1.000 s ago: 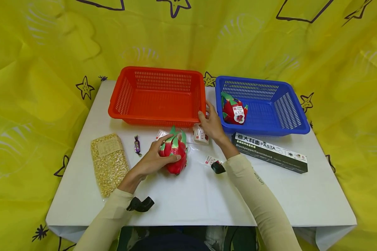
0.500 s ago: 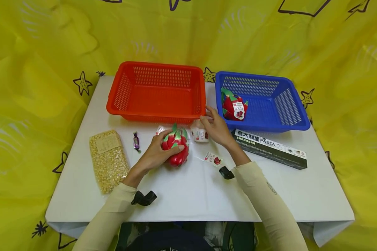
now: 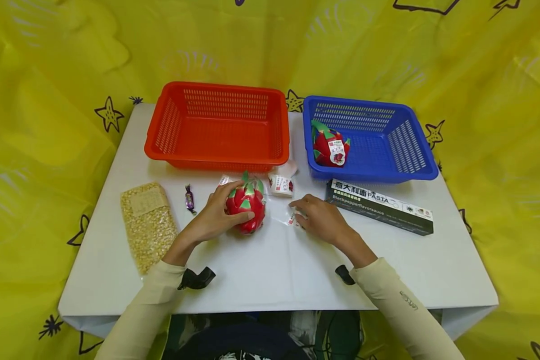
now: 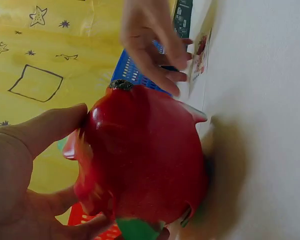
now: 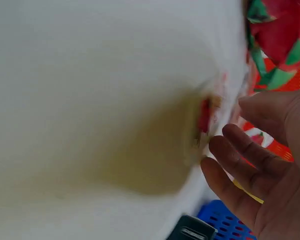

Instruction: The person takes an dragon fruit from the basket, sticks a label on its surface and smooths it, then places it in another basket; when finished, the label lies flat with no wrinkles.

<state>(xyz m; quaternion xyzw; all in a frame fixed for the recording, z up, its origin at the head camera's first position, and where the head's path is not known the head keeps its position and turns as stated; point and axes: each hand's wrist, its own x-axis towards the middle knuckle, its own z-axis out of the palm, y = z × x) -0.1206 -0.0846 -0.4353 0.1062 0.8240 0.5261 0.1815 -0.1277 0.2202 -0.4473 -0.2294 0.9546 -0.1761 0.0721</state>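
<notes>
My left hand [image 3: 212, 216] grips a red dragon fruit [image 3: 246, 211] with green-tipped scales, thumb on the near side and fingers round the far side. The left wrist view shows its smooth red skin [image 4: 150, 155] close over the white table. To the right, my right hand [image 3: 321, 218] is low over a small clear packet with a printed label [image 3: 291, 220]. In the right wrist view its fingers are spread and bent toward that packet [image 5: 206, 115], with nothing held between them. A white labelled bundle [image 3: 281, 185] lies between the fruit and the red basket [image 3: 216, 164].
At the back right, a blue basket [image 3: 387, 175] holds another dragon fruit [image 3: 330, 148]. A dark pasta box [image 3: 380, 207] lies before it. On the left are a bag of corn kernels [image 3: 148, 227] and a purple wrapped candy [image 3: 189, 198]. Yellow cloth [image 3: 234, 45] hangs behind.
My right hand has left the red basket's corner and come nearer, down to the labelled packet. My left hand keeps its grip on the dragon fruit, which is now more upright.
</notes>
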